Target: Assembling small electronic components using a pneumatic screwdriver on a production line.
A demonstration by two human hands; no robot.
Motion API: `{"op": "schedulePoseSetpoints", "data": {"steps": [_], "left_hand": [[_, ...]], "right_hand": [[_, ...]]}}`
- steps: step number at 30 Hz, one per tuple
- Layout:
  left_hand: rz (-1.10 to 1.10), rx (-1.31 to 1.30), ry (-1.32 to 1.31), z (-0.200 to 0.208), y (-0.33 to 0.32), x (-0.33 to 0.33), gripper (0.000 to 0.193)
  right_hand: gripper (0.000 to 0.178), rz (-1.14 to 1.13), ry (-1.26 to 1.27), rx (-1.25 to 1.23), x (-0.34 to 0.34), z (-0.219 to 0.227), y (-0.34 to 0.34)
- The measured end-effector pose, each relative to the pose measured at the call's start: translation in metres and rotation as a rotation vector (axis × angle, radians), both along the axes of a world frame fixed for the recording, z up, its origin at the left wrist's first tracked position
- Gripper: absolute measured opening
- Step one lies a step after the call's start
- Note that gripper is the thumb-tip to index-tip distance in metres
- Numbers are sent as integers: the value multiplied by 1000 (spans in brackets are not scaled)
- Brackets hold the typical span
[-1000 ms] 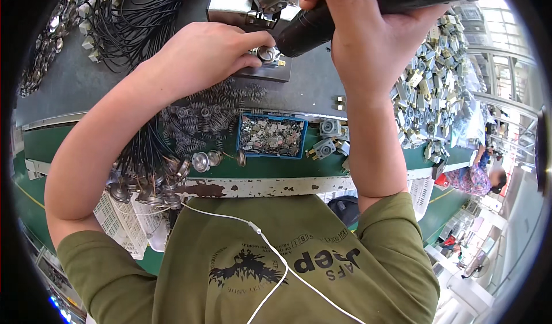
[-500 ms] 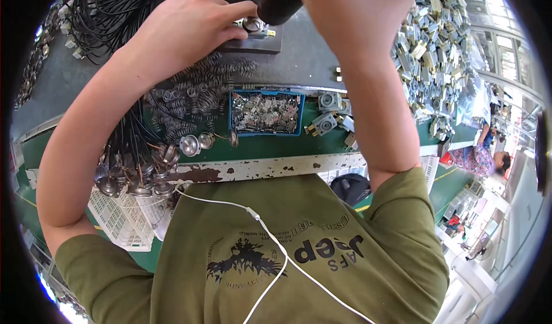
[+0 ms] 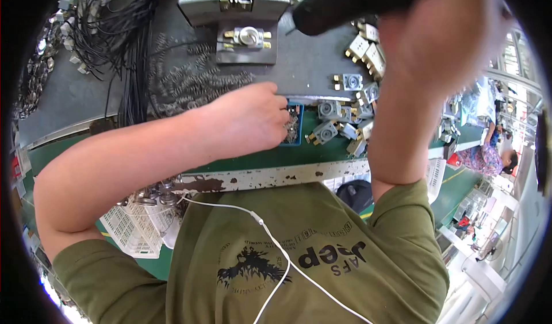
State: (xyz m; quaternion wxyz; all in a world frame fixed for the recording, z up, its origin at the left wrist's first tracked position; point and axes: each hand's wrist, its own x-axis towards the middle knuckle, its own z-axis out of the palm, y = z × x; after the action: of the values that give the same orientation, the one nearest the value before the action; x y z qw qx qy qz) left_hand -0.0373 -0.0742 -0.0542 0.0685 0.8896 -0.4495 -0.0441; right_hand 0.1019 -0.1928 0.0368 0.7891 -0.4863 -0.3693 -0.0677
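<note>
My left hand [image 3: 253, 120] is above the blue tray [image 3: 300, 129] of small metal pieces, its fingers curled down and the fingertips hidden. My right hand [image 3: 443, 48], smeared by motion, is wrapped round a black electric screwdriver [image 3: 351, 5] whose thin bit points left. Between the two hands, on a dark metal block [image 3: 247, 58], sits a small switch-like part [image 3: 248, 36] with a round metal centre and brass tabs. Neither hand touches it. Behind the block stands a metal fixture [image 3: 198, 5].
Loose springs [image 3: 195, 82] and a bundle of black cables [image 3: 135, 65] lie left of the block. Several grey housings with brass tabs [image 3: 326, 131] sit right of the tray. White baskets [image 3: 135, 229] stand below the bench edge [image 3: 270, 175]. A person [image 3: 486, 157] is far right.
My left hand has let go of the part on the block and come back toward me over the blue tray. My right hand has swung the screwdriver to the right, away from the part.
</note>
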Motion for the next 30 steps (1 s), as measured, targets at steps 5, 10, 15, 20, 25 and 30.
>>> {"op": "schedulePoseSetpoints", "data": {"steps": [5, 10, 15, 20, 25, 30], "left_hand": [[121, -105, 75, 8, 0, 3, 6], [134, -166, 203, 20, 9, 4, 9], [181, -328, 238, 23, 15, 2, 15], [260, -336, 359, 34, 11, 0, 16], [261, -315, 371, 26, 14, -2, 12], [263, -315, 382, 29, 16, -3, 12]], "right_hand": [[31, -6, -55, 22, 6, 22, -3], [29, -13, -93, 33, -7, 25, 47], [20, -37, -94, 53, -16, 31, 67], [18, 409, -62, 493, 7, 16, 86], [16, -90, 71, -8, -22, 28, 79], [17, -65, 69, -86, -14, 24, 86]]}}
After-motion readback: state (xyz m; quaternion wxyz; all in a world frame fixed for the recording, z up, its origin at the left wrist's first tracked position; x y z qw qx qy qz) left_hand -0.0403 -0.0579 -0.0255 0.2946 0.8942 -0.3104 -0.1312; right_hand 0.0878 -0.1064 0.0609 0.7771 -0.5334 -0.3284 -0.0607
